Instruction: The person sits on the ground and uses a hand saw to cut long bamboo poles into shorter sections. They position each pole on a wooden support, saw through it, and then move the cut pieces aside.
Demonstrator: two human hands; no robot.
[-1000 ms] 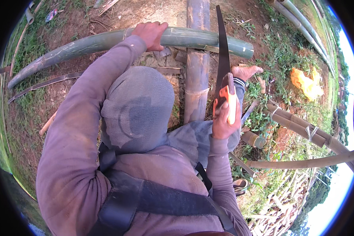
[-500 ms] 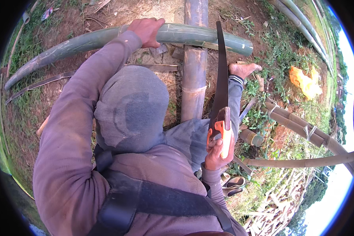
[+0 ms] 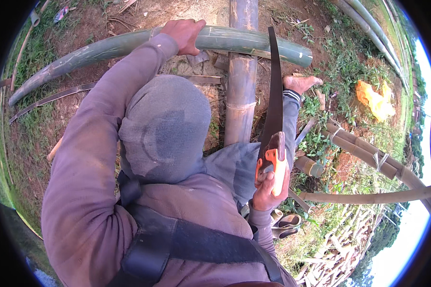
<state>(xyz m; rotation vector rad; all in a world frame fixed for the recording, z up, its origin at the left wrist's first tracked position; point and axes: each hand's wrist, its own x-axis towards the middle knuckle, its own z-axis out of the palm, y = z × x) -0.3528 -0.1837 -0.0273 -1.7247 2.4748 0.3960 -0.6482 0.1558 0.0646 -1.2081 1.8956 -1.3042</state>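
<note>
A green bamboo pole (image 3: 244,39) lies crosswise over a thicker brown bamboo log (image 3: 241,112). My left hand (image 3: 183,36) is pressed over the top of the green pole, fingers wrapped round it left of the log. In my right hand (image 3: 268,191) is the orange handle of a hand saw (image 3: 274,100). Its dark blade points away from me, and the far end crosses the green pole a little right of the log, near the pole's cut end. Whether the teeth have entered the bamboo cannot be told.
My bent knee (image 3: 165,126) and bare foot (image 3: 302,83) are close to the log. An orange-yellow plastic bag (image 3: 374,100) lies on the grass at right. Tied bamboo poles (image 3: 361,148), a pair of shoes (image 3: 287,224) and a heap of split bamboo (image 3: 333,253) are lower right.
The whole view has shifted slightly, moving everything a little to the right. Both grips stay the same, and the saw still lies across the green pole.
</note>
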